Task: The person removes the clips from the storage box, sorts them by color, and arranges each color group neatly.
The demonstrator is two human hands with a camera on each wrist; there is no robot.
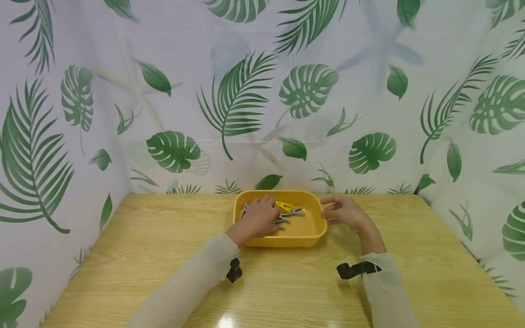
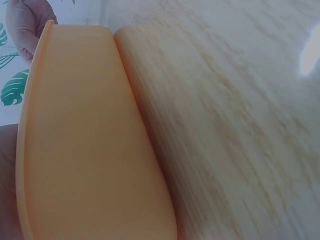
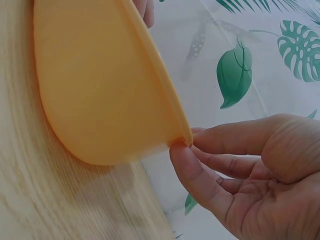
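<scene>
A shallow yellow plastic tub (image 1: 305, 240) stands on the table with several grey clothespins (image 1: 283, 218) and a yellow clothespin (image 1: 284, 206) inside. My left hand (image 1: 259, 216) reaches over the tub's front wall into its left part, fingers down among the clothespins. Its fingertips are hidden, so what they hold cannot be seen. At the tub's right end, my right hand (image 1: 344, 212) pinches the rim. In the right wrist view, the thumb (image 3: 192, 172) and index finger of that hand meet at the rim. The tub's outer wall (image 2: 90, 125) fills much of the left wrist view.
The wooden table (image 1: 287, 287) extends to both sides and in front of the tub. Right behind the tub hangs a white curtain (image 1: 254, 168) with green leaf prints, which also closes off the left and right sides. Black straps (image 1: 354, 269) circle the wrists.
</scene>
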